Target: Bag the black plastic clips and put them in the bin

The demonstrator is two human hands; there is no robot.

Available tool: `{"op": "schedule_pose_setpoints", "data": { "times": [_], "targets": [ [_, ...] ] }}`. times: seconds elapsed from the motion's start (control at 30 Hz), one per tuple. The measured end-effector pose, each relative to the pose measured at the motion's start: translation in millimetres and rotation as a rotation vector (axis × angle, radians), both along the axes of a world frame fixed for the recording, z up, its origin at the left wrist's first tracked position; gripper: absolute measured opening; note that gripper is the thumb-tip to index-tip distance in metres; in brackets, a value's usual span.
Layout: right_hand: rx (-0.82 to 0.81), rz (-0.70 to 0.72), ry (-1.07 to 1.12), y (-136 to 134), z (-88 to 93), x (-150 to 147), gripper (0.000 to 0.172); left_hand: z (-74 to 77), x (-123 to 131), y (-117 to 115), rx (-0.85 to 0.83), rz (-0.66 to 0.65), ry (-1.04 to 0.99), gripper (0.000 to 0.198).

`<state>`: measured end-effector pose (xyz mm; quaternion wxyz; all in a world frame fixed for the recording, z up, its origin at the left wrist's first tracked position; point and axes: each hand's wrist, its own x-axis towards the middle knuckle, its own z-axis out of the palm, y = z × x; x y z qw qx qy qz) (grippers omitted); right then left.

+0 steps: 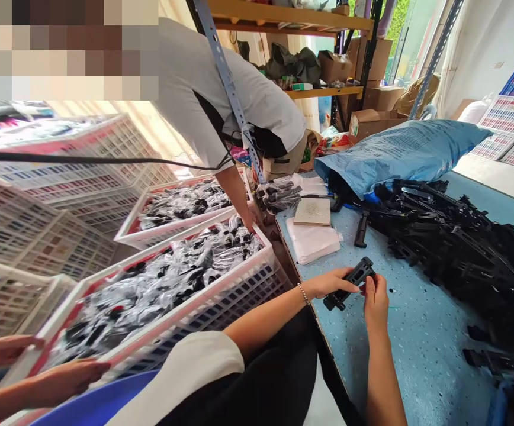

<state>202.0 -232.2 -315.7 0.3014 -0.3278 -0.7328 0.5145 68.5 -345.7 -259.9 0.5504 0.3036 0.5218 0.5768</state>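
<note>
My left hand [331, 282] grips a black plastic part [349, 284] from below, over the blue speckled table [417, 349]. My right hand [376, 299] pinches the upper end of the same part with its fingertips. A bracelet sits on my left wrist. To the right lies a large heap of similar black plastic parts [461, 248], spilling from a blue plastic bag [399, 151].
A stack of clear bags [312, 241] and a small brown pad [312, 212] lie ahead on the table. White crates [221, 296] of bagged black parts stand at left; a co-worker in a white shirt [221, 89] leans over them. Another person's hands [39, 367] hold the near crate's edge. Shelving stands behind.
</note>
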Motion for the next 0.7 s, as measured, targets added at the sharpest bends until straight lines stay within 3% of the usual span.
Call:
{"op": "schedule_pose_setpoints", "data": {
  "times": [0.13, 0.27, 0.37, 0.47, 0.53, 0.6, 0.7],
  "targets": [
    [0.072, -0.057, -0.039, 6.0, 1.8, 8.4, 0.068, 4.1, 0.1, 1.6, -0.103, -0.129, -0.094, 0.059],
    [-0.047, -0.013, -0.002, 9.7, 4.8, 14.7, 0.064, -0.7, -1.7, 3.1, -0.118, -0.19, -0.062, 0.064],
    [-0.161, -0.021, 0.067, 7.9, 9.9, 15.4, 0.062, -7.5, -1.1, 4.2, -0.084, -0.216, 0.087, 0.057],
    [-0.457, -0.037, 0.165, 3.6, 15.1, 14.3, 0.061, -12.2, -0.4, 5.9, -0.038, -0.199, 0.332, 0.054],
    [-0.712, 0.04, 0.206, 1.0, 16.8, 14.6, 0.061, -13.4, -0.8, 6.8, 0.018, -0.194, 0.484, 0.058],
    [-0.84, 0.12, 0.197, -0.7, 17.0, 16.7, 0.061, -13.4, -1.4, 7.1, 0.039, -0.198, 0.548, 0.063],
    [-0.684, 0.05, 0.165, -1.9, 16.1, 21.9, 0.063, -11.7, -1.6, 6.2, -0.001, -0.181, 0.469, 0.06]
  ]
}}
